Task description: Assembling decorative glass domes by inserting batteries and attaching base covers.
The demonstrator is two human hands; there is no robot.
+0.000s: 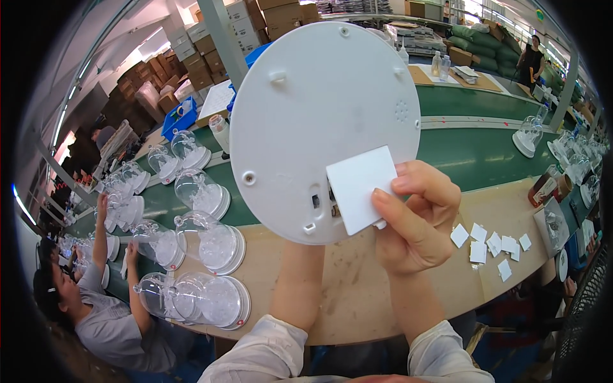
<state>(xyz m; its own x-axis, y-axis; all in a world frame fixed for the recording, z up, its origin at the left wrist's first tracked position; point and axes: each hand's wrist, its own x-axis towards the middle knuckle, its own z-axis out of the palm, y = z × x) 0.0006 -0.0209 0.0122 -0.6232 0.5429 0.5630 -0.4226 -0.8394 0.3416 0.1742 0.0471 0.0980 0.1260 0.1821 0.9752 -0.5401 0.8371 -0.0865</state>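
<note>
Pinching a square cover (361,188) over a round white base (319,102), right grip (418,220) closed; left grip hidden, can't tell

This looks like a factory assembly hall. Long green work surfaces (466,159) cross the middle of the frame like a production line, with rows of identical clear domes on white bases (220,246) along the left and more at the far right. A person in a grey shirt (118,319) sits at the line in the lower left, and another person (530,64) stands in the upper right. Stacked cardboard cartons (152,73) fill the upper left, beside a metal post (227,45); bulging green sacks (479,48) are heaped upper right.
</note>
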